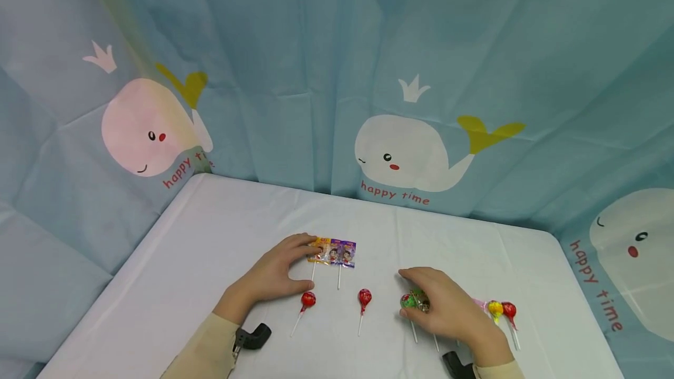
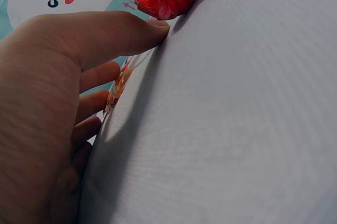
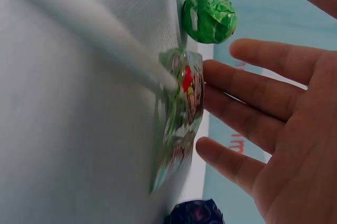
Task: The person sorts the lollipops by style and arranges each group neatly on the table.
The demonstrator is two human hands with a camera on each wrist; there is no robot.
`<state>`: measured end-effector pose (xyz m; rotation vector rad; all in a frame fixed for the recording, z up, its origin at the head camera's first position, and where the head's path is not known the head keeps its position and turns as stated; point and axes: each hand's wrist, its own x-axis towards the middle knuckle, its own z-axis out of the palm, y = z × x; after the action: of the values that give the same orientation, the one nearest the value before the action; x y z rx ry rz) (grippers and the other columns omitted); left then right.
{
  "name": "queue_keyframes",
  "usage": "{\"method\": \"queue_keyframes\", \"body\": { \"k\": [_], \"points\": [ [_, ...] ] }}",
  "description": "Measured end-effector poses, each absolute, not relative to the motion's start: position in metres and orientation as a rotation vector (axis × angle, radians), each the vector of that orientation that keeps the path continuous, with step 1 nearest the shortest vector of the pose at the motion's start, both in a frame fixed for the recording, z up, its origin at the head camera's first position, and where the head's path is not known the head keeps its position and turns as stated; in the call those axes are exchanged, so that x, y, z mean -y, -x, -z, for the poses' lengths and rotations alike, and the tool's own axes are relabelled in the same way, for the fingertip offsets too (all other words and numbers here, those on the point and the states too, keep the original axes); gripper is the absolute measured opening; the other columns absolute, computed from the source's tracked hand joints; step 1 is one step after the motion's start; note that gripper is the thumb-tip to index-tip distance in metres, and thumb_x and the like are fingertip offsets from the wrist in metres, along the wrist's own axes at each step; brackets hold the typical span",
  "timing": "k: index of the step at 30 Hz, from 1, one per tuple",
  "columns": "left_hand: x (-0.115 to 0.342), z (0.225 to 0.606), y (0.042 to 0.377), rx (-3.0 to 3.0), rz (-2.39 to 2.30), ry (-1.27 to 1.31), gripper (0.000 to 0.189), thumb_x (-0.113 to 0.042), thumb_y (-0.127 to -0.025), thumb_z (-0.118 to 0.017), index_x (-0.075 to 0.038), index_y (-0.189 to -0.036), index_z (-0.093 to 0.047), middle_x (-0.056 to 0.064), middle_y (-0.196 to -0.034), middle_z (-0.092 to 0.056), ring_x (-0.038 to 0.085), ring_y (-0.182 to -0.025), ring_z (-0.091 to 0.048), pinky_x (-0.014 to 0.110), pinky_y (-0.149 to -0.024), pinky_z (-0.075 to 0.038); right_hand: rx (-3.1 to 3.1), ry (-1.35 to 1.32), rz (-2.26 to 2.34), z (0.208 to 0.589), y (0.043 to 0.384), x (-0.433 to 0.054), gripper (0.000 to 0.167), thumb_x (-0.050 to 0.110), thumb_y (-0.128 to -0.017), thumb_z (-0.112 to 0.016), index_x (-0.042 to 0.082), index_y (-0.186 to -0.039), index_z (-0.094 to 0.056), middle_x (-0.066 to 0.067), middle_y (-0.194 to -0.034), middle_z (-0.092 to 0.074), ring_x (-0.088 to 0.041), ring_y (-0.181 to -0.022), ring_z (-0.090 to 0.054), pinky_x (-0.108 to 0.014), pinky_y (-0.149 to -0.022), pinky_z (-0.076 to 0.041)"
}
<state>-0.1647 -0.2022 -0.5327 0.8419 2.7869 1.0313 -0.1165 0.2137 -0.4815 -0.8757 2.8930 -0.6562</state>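
My left hand [image 1: 276, 271] lies over the table with fingers spread, its fingertips on a flat orange-wrapped lollipop [image 1: 322, 253]. Purple-wrapped flat lollipops [image 1: 346, 254] adjoin that one on the right. Just below the left thumb lies a round red lollipop [image 1: 308, 299], seen close in the left wrist view. My right hand [image 1: 447, 307] arches over a round green lollipop [image 1: 408, 302] and a flat clear-and-green wrapped lollipop [image 3: 184, 111]. Its straight fingers reach the flat wrapper's edge in the right wrist view, where a dark round lollipop [image 3: 196, 213] shows at the bottom.
Another red lollipop [image 1: 364, 297] lies between the hands. Right of the right hand lie a yellow lollipop [image 1: 495, 310], a red one [image 1: 509, 310] and a pink wrapper [image 1: 481, 304], partly hidden. A blue whale-print curtain [image 1: 274, 133] stands behind the white table [image 1: 237, 215].
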Motion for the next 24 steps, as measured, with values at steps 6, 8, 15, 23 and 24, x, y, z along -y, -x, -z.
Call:
{"method": "queue_keyframes", "body": {
  "k": [6,8,15,23,24],
  "points": [
    [0.202,0.532,0.165,-2.774,-1.027,-0.820,0.069,-0.041,-0.088,-0.090,-0.030,-0.151,-0.066,-0.005,-0.169,-0.046,0.025,-0.160,-0.036,0.059,-0.124,-0.039,-2.934,0.882,0.607,0.481,0.111,-0.221,0.063,0.045,-0.093,-0.084,0.010,-0.143,-0.069,0.005,-0.141,-0.069,-0.021,-0.131,-0.065,-0.052,-0.110,-0.055],
    [0.202,0.532,0.165,-2.773,-1.026,-0.815,0.069,-0.040,-0.087,-0.090,-0.030,-0.151,-0.066,-0.005,-0.168,-0.046,0.025,-0.160,-0.036,0.058,-0.124,-0.039,-2.942,0.882,0.591,0.482,0.109,-0.224,0.062,0.046,-0.093,-0.084,0.011,-0.143,-0.070,0.005,-0.141,-0.069,-0.021,-0.131,-0.065,-0.052,-0.110,-0.055],
    [0.202,0.532,0.165,-2.782,-1.017,-0.810,0.068,-0.041,-0.087,-0.089,-0.030,-0.151,-0.066,-0.006,-0.169,-0.046,0.024,-0.160,-0.036,0.057,-0.125,-0.039,-2.959,0.819,0.540,0.482,0.100,-0.233,0.061,0.040,-0.089,-0.088,0.016,-0.142,-0.071,0.007,-0.140,-0.067,-0.020,-0.130,-0.064,-0.052,-0.109,-0.055],
    [0.201,0.532,0.165,-2.786,-1.023,-0.825,0.068,-0.041,-0.087,-0.090,-0.031,-0.151,-0.066,-0.005,-0.168,-0.046,0.026,-0.159,-0.037,0.059,-0.124,-0.040,-3.003,0.815,0.523,0.484,0.093,-0.241,0.062,0.033,-0.082,-0.094,0.017,-0.139,-0.073,0.009,-0.139,-0.066,-0.021,-0.128,-0.064,-0.052,-0.107,-0.056],
    [0.201,0.532,0.164,-2.784,-1.023,-0.817,0.068,-0.041,-0.087,-0.090,-0.031,-0.151,-0.066,-0.006,-0.169,-0.046,0.025,-0.159,-0.037,0.059,-0.124,-0.039,-3.008,0.825,0.523,0.484,0.092,-0.242,0.063,0.032,-0.081,-0.094,0.017,-0.139,-0.073,0.009,-0.139,-0.066,-0.021,-0.128,-0.064,-0.052,-0.106,-0.056]
  ]
}}
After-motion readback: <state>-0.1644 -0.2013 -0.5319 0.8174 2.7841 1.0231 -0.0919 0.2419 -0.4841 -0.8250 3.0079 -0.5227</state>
